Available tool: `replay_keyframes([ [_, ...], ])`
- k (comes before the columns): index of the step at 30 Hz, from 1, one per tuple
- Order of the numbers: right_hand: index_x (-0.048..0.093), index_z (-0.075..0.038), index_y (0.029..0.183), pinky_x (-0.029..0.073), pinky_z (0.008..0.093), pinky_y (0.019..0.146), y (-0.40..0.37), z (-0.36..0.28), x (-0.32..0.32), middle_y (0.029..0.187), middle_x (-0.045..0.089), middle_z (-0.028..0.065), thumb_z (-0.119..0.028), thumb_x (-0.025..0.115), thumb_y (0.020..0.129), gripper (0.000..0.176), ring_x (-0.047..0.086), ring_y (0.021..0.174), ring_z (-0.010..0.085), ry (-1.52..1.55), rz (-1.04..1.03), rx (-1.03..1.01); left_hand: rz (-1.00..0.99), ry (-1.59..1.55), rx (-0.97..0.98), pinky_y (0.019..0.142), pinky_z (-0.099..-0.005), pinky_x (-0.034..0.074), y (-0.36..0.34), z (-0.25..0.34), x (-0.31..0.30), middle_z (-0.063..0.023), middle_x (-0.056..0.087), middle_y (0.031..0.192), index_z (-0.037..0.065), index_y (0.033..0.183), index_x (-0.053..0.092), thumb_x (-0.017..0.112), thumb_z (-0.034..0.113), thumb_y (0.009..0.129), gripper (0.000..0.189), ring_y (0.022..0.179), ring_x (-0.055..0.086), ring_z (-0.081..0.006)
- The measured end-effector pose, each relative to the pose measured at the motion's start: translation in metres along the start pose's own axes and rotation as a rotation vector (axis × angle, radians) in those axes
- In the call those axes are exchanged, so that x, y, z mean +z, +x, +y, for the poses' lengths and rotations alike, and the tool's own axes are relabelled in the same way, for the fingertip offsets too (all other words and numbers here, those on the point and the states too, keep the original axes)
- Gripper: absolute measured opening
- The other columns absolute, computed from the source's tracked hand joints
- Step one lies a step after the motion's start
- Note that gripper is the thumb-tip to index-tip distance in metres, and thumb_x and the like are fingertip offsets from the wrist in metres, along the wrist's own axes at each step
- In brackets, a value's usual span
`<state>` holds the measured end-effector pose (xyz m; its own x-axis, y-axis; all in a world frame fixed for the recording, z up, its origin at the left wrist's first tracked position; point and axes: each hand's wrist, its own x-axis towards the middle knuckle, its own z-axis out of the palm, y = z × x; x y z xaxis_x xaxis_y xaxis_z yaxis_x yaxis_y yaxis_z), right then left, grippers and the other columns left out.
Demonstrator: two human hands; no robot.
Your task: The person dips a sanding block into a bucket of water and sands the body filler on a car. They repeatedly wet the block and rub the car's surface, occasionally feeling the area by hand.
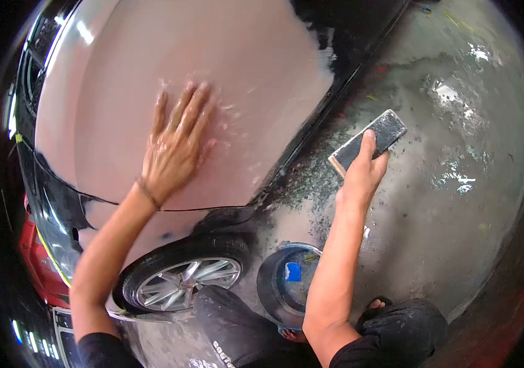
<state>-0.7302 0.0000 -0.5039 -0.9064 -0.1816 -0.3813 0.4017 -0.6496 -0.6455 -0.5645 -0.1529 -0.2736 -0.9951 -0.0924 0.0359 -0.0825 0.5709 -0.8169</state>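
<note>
**Hands: one flat on hood, one gripping block**

Left hand (pixel 175 150) lies open, palm down with fingers spread, pressed on the soapy hood (pixel 109 80), the arm stretched out straight. Right hand (pixel 360 175) is closed around a block (pixel 369 140), held off the hood's edge above the wet floor (pixel 458 184), forearm raised. A bucket (pixel 272 288) sits below the hood, beside the wheel (pixel 182 282).

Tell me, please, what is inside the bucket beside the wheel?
Inside the bucket lies a blue object, apparently in water. The forearm of the right hand, which holds a sanding block, covers the bucket's right side, so anything there is hidden.
</note>
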Motion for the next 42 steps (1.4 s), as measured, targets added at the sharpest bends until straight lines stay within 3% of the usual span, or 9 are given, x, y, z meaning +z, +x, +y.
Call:
replay_keyframes([
  [3,0.055,0.005,0.145,0.057,0.0387,0.102,0.001,-0.003,-0.002,0.134,0.068,0.0181,-0.037,0.062,0.115,0.051,0.070,0.116,0.0242,-0.044,-0.009,-0.040,-0.100,0.111,0.049,0.140,-0.0602,0.001,0.045,0.004,0.026,-0.0117,0.018,0.187,0.009,0.178,0.023,0.057,0.053,0.109,0.089,0.173,0.010,-0.0290],
  [10,0.055,0.005,0.146,0.056,0.0391,0.104,-0.002,-0.011,-0.003,0.136,0.067,0.0201,-0.036,0.062,0.115,0.051,0.069,0.120,0.0263,-0.064,0.028,-0.100,-0.054,0.427,0.134,0.141,-0.0569,0.004,0.194,0.076,0.106,-0.0112,0.019,0.186,0.005,0.177,0.022,0.041,0.065,0.111,0.091,0.173,0.011,-0.0277],
  [14,0.056,0.007,0.145,0.055,0.0399,0.105,0.000,-0.008,-0.004,0.135,0.068,0.0215,-0.035,0.062,0.115,0.052,0.069,0.120,0.0266,-0.126,0.045,-0.112,0.000,0.370,0.165,0.141,-0.0525,0.006,0.209,0.107,0.156,-0.0115,0.020,0.186,0.004,0.176,0.024,0.038,0.066,0.112,0.091,0.173,0.012,-0.0281],
  [21,0.059,0.008,0.142,0.055,0.0415,0.105,-0.007,-0.008,0.000,0.137,0.068,0.0233,-0.037,0.062,0.114,0.053,0.070,0.120,0.0282,-0.122,0.054,-0.138,-0.109,0.303,0.216,0.142,-0.0506,0.005,0.131,0.109,0.163,-0.0113,0.018,0.187,0.002,0.177,0.020,0.038,0.072,0.109,0.099,0.173,0.011,-0.0287],
  [31,0.062,0.008,0.137,0.058,0.0380,0.098,-0.026,-0.017,0.006,0.127,0.071,0.0181,-0.034,0.063,0.113,0.048,0.072,0.111,0.0239,-0.102,0.063,-0.190,-0.271,0.254,0.276,0.142,-0.0511,0.004,0.008,0.104,0.146,-0.0108,0.014,0.187,0.004,0.178,0.020,0.040,0.074,0.106,0.103,0.174,0.006,-0.0293],
  [42,0.059,0.009,0.141,0.058,0.0392,0.101,-0.070,-0.007,0.005,0.131,0.070,0.0201,-0.033,0.064,0.113,0.050,0.072,0.115,0.0252,-0.098,0.000,-0.185,-0.421,0.219,0.318,0.142,-0.0499,0.002,-0.132,0.103,0.114,-0.0107,0.015,0.187,0.001,0.177,0.020,0.041,0.078,0.102,0.109,0.174,0.006,-0.0275],
])
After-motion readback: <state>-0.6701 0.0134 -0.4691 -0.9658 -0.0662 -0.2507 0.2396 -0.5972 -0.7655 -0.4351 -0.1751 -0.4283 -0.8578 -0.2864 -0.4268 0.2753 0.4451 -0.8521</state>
